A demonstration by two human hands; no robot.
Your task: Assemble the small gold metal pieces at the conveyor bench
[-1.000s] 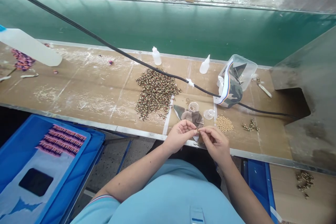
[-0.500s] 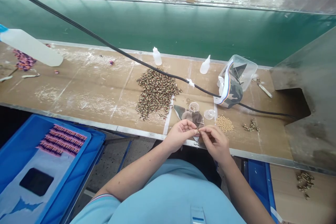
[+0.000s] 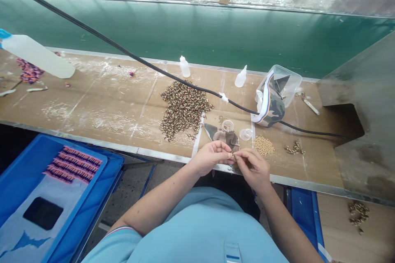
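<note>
My left hand [image 3: 215,157] and my right hand [image 3: 253,167] meet at the table's front edge, fingertips pinched together. Between them is a tiny dark-and-gold piece [image 3: 232,154], too small to make out fully; it resembles those in the large pile [image 3: 183,109] to the left. Under and behind my fingers lies a camouflage cloth [image 3: 226,136]. A small clear round cup [image 3: 228,125] stands just beyond it, with a clear lid-like dish [image 3: 246,134] beside it. Right of my right hand is a heap of small tan beads [image 3: 263,145].
Two white squeeze bottles [image 3: 184,67] stand at the table's back edge. A black cable [image 3: 129,52] crosses above the table. A clear plastic box [image 3: 292,84] with camouflage fabric [image 3: 271,109] sits at right, near a metal panel [image 3: 370,111]. A blue crate [image 3: 103,160] is at lower left.
My hands stay almost in the same place, with only slight finger movement around the tiny piece. Nothing else on the table has visibly moved.
</note>
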